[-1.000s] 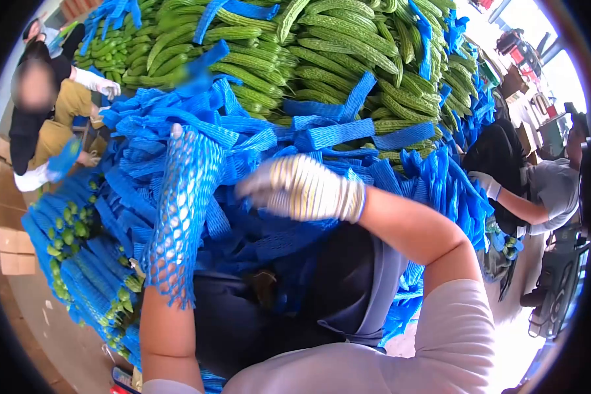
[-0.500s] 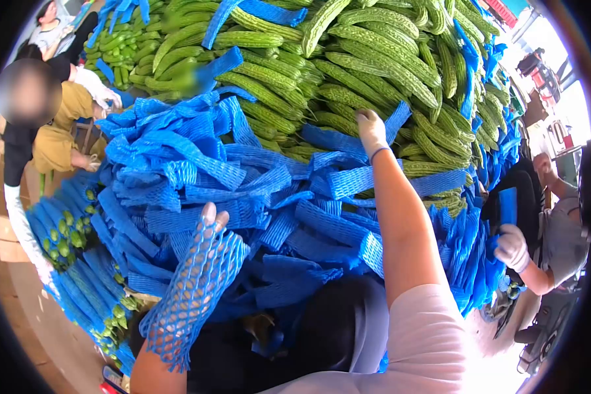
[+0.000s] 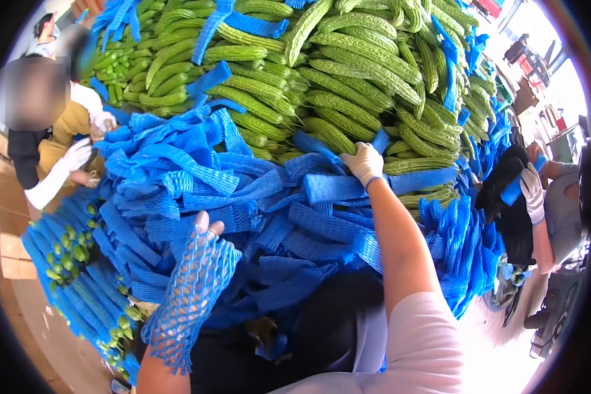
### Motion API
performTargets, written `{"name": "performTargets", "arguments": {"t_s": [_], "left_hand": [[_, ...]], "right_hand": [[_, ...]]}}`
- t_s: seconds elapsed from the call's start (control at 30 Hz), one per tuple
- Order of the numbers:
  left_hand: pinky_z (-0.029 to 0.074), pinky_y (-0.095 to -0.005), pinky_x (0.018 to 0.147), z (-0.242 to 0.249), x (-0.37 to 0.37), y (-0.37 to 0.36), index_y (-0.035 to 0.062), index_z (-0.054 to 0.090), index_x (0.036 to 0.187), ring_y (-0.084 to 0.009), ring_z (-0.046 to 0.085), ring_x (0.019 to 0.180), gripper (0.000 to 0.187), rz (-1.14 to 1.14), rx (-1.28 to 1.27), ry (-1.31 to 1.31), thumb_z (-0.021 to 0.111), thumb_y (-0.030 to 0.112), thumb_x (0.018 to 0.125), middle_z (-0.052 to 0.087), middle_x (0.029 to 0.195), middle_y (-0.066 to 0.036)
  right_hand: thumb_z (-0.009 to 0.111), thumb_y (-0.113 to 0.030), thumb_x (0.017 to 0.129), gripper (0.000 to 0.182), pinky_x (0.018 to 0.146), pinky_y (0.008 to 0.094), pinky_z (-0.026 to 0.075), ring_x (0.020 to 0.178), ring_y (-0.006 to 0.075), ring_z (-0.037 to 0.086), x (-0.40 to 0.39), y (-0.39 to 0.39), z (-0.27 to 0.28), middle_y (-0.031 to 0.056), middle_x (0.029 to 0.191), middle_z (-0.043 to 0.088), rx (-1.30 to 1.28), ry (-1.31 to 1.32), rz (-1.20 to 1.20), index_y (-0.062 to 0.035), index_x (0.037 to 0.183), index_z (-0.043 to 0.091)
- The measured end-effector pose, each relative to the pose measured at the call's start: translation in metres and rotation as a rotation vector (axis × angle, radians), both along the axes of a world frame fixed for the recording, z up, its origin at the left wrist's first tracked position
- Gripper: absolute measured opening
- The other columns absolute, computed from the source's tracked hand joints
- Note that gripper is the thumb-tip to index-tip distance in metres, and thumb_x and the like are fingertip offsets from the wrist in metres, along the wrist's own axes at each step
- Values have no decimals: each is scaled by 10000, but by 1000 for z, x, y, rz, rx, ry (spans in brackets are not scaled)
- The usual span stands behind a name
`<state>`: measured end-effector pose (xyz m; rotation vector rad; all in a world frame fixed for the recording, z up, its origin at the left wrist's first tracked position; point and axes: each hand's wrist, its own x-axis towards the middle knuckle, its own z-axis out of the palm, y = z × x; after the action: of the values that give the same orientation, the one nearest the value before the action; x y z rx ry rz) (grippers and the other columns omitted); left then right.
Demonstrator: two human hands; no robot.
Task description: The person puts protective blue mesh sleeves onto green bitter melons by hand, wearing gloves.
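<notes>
A blue mesh sleeve covers my left hand (image 3: 197,276) and wrist, with fingertips poking out of its upper end, partly spread. My right hand (image 3: 364,164), in a pale glove, has its fingers closed round the near end of a green bitter gourd (image 3: 330,135) at the front of the heap. Flat blue foam net sleeves (image 3: 197,164) lie in a loose pile between my hands and the gourds, some under my right wrist. More bitter gourds (image 3: 368,56) are stacked behind.
Rows of gourds in blue sleeves (image 3: 88,295) lie at the lower left. A person (image 3: 52,141) in white sleeves sits at the left. At the right, another person's gloved hand (image 3: 532,190) holds a blue sleeve. Shelving and equipment (image 3: 528,62) stand behind.
My right hand has drawn back toward me, and a gourd's near end now sticks out from the stack. The left co-worker's arm has risen; the right co-worker's gloved hand has moved up to a sleeve.
</notes>
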<state>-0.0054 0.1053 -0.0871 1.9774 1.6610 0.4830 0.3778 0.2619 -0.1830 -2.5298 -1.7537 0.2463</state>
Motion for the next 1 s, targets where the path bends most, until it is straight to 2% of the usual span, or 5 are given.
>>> {"name": "performTargets", "arguments": {"t_s": [0.4,0.53,0.67,0.8,1.0], "left_hand": [[410,-516,972,68,-3,-7,48,659,1009,-471,442,1172,335,-508,819,357,738,192,717,549,1177,-216],[391,-480,1007,85,10,-15,-5,592,1146,-413,472,1185,406,-177,102,-310,690,187,802,541,1227,-208],[446,-396,889,82,36,-17,-39,515,1159,-339,551,974,490,-398,792,123,635,327,856,569,1057,-223],[425,-468,953,83,32,-40,-78,555,1092,-415,543,1064,436,-212,627,288,630,270,840,567,1099,-296],[425,-458,973,-49,-24,13,-95,505,1167,-394,541,1110,460,19,421,62,581,239,860,558,1176,-283]], "right_hand": [[671,-370,697,543,789,295,482,834,187,624,27,-179,147,109,906,660,88,1539,311,21,1066,594],[689,-226,735,499,848,299,467,936,142,587,14,-184,164,73,1032,652,-219,1390,461,33,1150,590],[701,-274,736,521,854,298,453,905,183,591,-16,-153,164,97,1004,664,-356,1230,690,18,1156,605],[692,-360,770,564,872,376,467,1007,317,609,-68,-133,175,162,1089,648,-46,-310,662,-15,1202,575],[614,-415,858,713,1074,404,334,1304,408,361,-214,-178,134,268,1423,341,329,802,705,17,1373,374]]}}
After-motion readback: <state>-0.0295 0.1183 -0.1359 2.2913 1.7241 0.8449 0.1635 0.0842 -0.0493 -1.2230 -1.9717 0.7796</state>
